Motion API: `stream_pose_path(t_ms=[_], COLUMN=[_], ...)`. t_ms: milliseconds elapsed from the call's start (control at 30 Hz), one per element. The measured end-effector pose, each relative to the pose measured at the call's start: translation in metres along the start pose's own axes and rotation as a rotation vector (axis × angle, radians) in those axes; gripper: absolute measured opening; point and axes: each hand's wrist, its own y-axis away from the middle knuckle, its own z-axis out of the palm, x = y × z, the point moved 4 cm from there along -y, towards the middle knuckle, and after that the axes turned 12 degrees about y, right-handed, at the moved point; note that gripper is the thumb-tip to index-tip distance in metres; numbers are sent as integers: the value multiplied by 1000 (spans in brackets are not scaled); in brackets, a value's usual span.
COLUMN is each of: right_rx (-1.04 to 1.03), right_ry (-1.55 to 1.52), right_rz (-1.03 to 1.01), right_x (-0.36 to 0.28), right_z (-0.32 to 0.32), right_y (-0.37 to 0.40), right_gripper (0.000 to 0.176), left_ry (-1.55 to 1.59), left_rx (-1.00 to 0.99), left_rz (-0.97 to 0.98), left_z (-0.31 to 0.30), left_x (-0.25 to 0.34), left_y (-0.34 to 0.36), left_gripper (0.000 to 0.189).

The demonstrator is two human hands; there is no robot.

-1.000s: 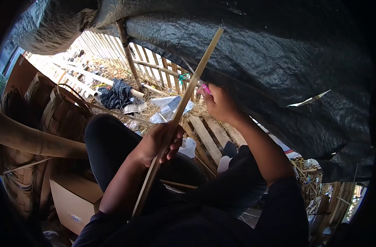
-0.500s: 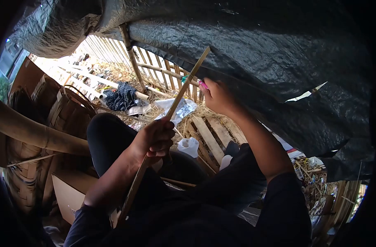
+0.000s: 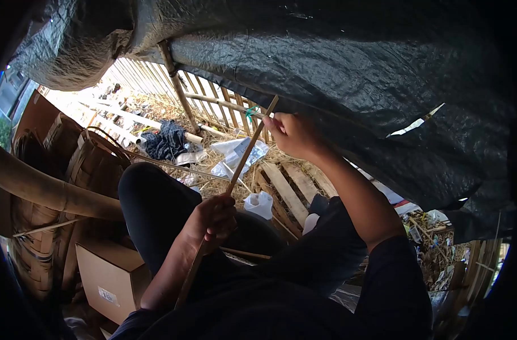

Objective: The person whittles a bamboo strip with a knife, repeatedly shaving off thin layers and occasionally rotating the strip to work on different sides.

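Left hand (image 3: 216,218) clamped on the strip (image 3: 244,156), right hand (image 3: 292,133) pinching near its top — a slip could drive splinters into skin.

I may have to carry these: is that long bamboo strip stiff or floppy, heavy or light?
The bamboo strip is long, thin and narrow, so probably light. It runs straight between the left hand and right hand, so likely fairly stiff, though such a thin strip may flex when held at one end. Its flat shape suggests it won't roll.
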Motion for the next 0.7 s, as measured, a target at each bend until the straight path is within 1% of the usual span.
stream_pose_path(t_ms=[33, 67, 100, 133, 167, 200, 267, 300, 333, 367, 400, 500, 533, 567, 600, 633, 667, 700], right_rx=[-90, -92, -122, -152, -88, -88, -158, -215, -223, -162, -99, -69, -78, -35, 8, 47, 36, 19], right_ry=[-18, -17, -55, -92, -62, -63, -72, -93, -92, -59, -25, 47, 50, 56, 62, 76, 77, 105], right_rz=[52, 52, 47, 40, -11, -7, 15, 54, 56, 62, 66, 31, 31, -12, -56, -68, -70, -83], right_x=[-2, -3, -3, -3, 1, -4, -13, -12, -13, -13, -16, -25, -28, -33, -39, -45, -46, -46], right_z=[4, 8, 16, 28, 44, 45, 50, 57, 63, 66, 66, 67, 70, 72, 73, 72, 72, 73], right_y=[2, 5, 8, 11, 14, 18, 25, 25, 25, 26, 26, 25, 27, 31, 34, 35, 33, 31], right_gripper=[48, 48, 53, 57, 55, 55, 53, 53, 53, 53, 53, 52, 52, 50, 49, 46, 46, 45], left_ry=[47, 93, 95, 96, 95, 94, -124, -119, -37, 46, 51, 57, 20, -16, -5, -108, -211, -201], left_rx=[-108, -215, -214, -249, -285, -284, -65, -62, -131, -200, -201, -223, -196, -168, -167, -112, -55, -52], left_rz=[-49, -97, -98, -149, -201, -204, -49, -56, -125, -191, -192, -239, -197, -156, -158, -82, -6, -10], left_z=[0, 0, -3, -4, -4, -1, -3, -9, -14, -17, -17, -14, -15, -16, -14, -13, -14, -17], left_x=[1, 3, 6, 8, 10, 12, 18, 21, 22, 23, 24, 22, 21, 20, 19, 21, 24, 22], left_y=[-5, -9, -13, -17, -19, -20, -24, -30, -38, -43, -44, -48, -51, -53, -52, -47, -46, -46], left_gripper=[26, 27, 27, 29, 32, 32, 36, 36, 35, 35, 35, 33, 33, 32, 32, 33, 34, 34])
